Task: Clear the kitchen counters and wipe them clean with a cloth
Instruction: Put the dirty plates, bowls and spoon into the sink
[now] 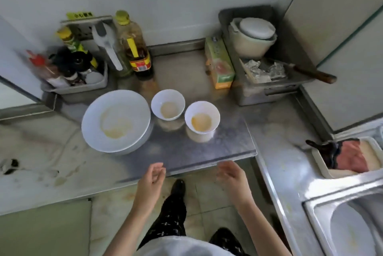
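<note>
Two small bowls (167, 104) (202, 116) stand beside a plate (116, 120).

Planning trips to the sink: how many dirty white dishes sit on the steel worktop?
3: a wide plate at left, perhaps with others stacked beneath; a small bowl at centre; a second small bowl just right of it.

I see both bare forearms reaching forward from the bottom of the view, roughly parallel and apart. My left hand (152, 175) hangs with its fingers loosely curled, thumb near the fingertips, gripping nothing. My right hand (230, 174) mirrors it, palm turned inward, fingers relaxed and empty.
</note>
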A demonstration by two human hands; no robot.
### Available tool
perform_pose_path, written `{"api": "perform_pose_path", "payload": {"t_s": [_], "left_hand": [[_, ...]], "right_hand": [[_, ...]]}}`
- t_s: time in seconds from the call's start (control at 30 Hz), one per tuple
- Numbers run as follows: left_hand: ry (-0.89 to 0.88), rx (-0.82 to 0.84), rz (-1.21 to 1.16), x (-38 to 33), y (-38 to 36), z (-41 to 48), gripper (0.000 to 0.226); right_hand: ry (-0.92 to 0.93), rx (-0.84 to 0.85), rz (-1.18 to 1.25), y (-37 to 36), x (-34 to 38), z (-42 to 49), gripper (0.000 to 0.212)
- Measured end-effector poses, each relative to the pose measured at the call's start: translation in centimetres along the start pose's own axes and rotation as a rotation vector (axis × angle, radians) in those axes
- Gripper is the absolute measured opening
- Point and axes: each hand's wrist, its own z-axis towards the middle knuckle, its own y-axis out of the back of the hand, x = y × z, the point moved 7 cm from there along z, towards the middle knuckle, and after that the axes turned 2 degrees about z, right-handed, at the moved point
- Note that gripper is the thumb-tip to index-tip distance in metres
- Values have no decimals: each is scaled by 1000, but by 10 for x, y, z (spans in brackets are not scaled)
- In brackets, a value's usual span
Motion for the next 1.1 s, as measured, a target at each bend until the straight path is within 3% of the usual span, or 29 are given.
{"api": "perform_pose_path", "payload": {"t_s": [0.17, 0.23, 0.33, 0.63, 0.8, 0.87, 1.1], "left_hand": [[11, 114, -9, -30, 9, 85, 29], [39, 127, -66, -45, 8, 106, 45], [60, 130, -152, -62, 3, 129, 56], [185, 186, -401, -58, -16, 158, 44], [160, 232, -339, -68, -22, 148, 34], [115, 282, -288, -79, -36, 137, 35], [11, 541, -102, -122, -132, 73, 36]], "right_hand": [[-120, -104, 160, -36, 22, 44, 37], [-199, -118, 320, -48, 27, 57, 44], [-279, -111, 560, -62, 38, 71, 40], [-254, -184, 620, -54, 42, 82, 36], [-207, -225, 648, -16, 42, 53, 44], [-174, -254, 652, 5, 38, 36, 37], [-143, -529, 770, 91, -9, -47, 31]]}}
